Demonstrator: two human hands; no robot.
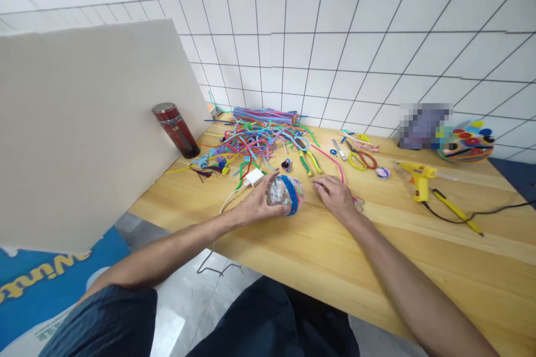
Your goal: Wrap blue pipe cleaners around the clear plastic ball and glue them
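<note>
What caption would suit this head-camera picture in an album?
Left hand grips a glittery ball wrapped in blue pipe cleaner; right hand rests flat on the wooden table.

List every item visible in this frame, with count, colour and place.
glitter ball: one, clear with blue band, under the left hand
pipe cleaners: a heap, many colours, back of table
flask: one, red, left table edge
charger: one, white, beside the left hand
scissors: one pair, red and yellow, centre right
glue gun: one, yellow, right
board: one, beige, standing left
table: one, light wood
left hand: on the ball
right hand: flat on the table, beside the ball
</note>
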